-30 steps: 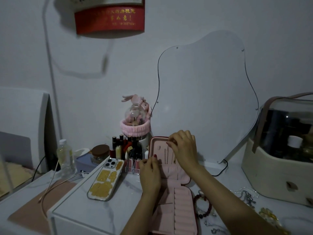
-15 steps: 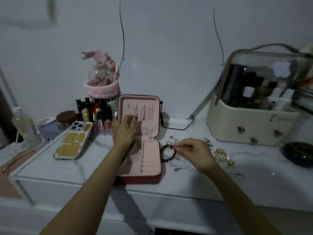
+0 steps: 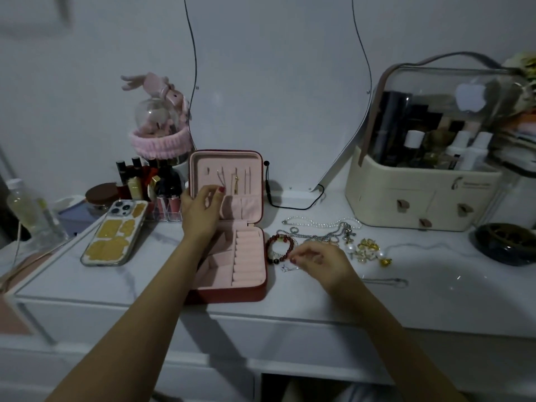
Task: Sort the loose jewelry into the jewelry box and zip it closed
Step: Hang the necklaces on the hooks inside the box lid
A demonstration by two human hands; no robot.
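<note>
A pink jewelry box (image 3: 249,256) lies open on the white table, its lid upright with several thin necklaces hung inside. My left hand (image 3: 200,210) rests against the lid's left edge, fingers curled on it. Right of the box lies loose jewelry: a dark red bead bracelet (image 3: 280,248), a pearl necklace (image 3: 319,221), a silver chain (image 3: 316,235) and gold pieces (image 3: 368,249). My right hand (image 3: 322,261) hovers low over this pile, fingertips pinched at a small silver piece (image 3: 287,267) beside the bracelet.
A phone (image 3: 114,232) lies face down left of the box. Lipsticks and bottles (image 3: 148,184) stand behind it. A cream cosmetics case (image 3: 420,195) sits at the right, a dark bowl (image 3: 507,242) beyond it. A mirror (image 3: 275,82) leans on the wall.
My right hand left the lid and dropped to the loose jewelry right of the box. My view tilted down and right. My left hand stayed at the lid.
</note>
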